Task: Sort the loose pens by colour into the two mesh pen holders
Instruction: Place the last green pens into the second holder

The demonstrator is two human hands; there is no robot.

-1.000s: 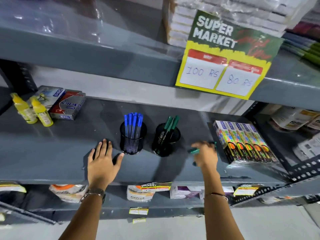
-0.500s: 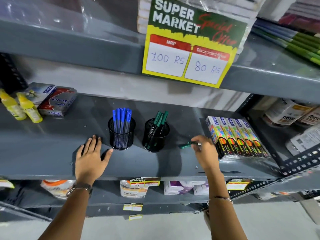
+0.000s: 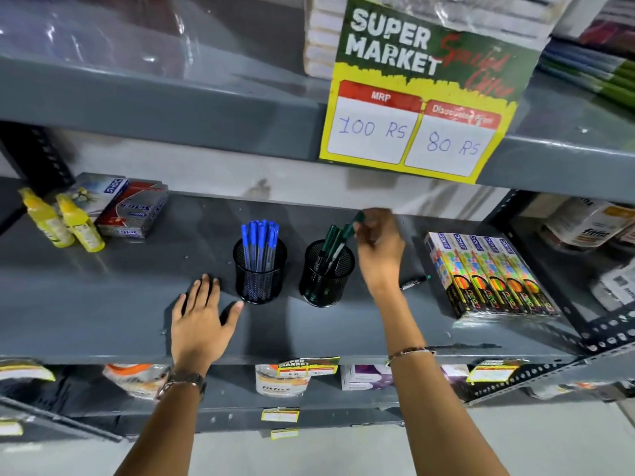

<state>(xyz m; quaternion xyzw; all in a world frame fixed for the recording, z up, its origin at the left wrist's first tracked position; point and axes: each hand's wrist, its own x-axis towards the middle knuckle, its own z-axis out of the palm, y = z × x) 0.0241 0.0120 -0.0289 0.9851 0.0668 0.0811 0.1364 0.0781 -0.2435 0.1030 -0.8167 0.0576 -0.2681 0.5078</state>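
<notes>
Two black mesh pen holders stand side by side on the grey shelf [image 3: 103, 293]. The left holder [image 3: 260, 280] is packed with several blue pens [image 3: 260, 240]. The right holder [image 3: 326, 281] has a few green pens [image 3: 331, 242] leaning in it. My right hand [image 3: 379, 249] hovers just right of and above the right holder, pinching a green pen [image 3: 354, 223] whose lower end points into the holder's mouth. My left hand [image 3: 201, 321] lies flat on the shelf, fingers spread, beside the left holder. One loose green pen [image 3: 414, 280] lies on the shelf behind my right wrist.
Boxes of neon markers [image 3: 488, 273] lie right of the loose pen. Two yellow bottles [image 3: 63, 223] and small boxes [image 3: 130, 209] sit at the far left. A price sign [image 3: 412, 97] hangs from the upper shelf. Packets fill the lower shelf.
My right hand lifted a green pen off the shelf near the marker boxes and carried it up and left over the right holder. My left hand stayed flat on the shelf.
</notes>
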